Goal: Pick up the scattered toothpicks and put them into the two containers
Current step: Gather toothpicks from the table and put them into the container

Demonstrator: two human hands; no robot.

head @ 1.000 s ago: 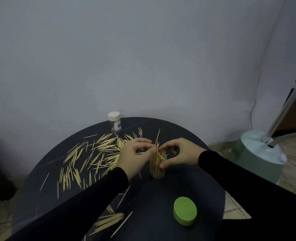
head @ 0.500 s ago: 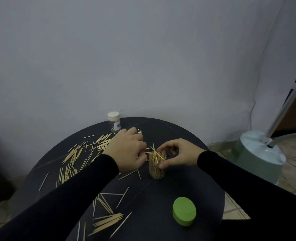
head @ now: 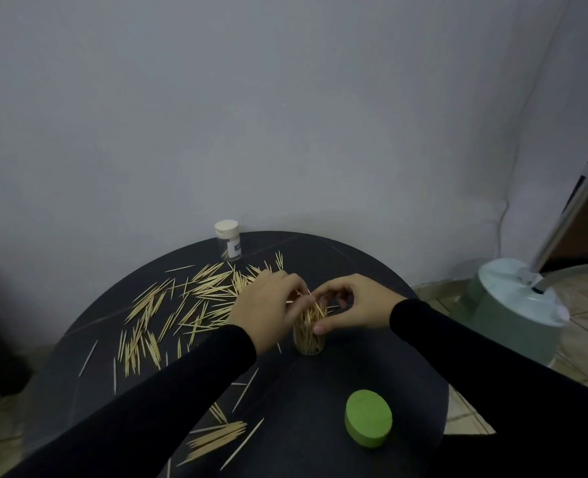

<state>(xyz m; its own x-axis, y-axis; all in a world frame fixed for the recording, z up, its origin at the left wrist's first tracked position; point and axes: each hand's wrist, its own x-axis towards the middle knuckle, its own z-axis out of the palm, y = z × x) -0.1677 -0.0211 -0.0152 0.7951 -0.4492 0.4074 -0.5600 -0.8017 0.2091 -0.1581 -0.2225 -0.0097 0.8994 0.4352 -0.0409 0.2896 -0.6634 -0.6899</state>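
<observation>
Black round worktop [head: 372, 270] abuts the wall; bare surface lies near its right edge. Left hand [head: 268, 310] pinches toothpicks [head: 308, 305] tilted over the upright clear container [head: 309, 334], which the right hand [head: 353, 307] grips.

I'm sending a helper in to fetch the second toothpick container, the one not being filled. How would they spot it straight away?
Start at the round black table against the grey wall. At its far edge, beyond the scattered toothpicks, stands a small clear container with a white cap. Unlike the open container between the hands, it is closed, carries a label and stands alone.
</observation>
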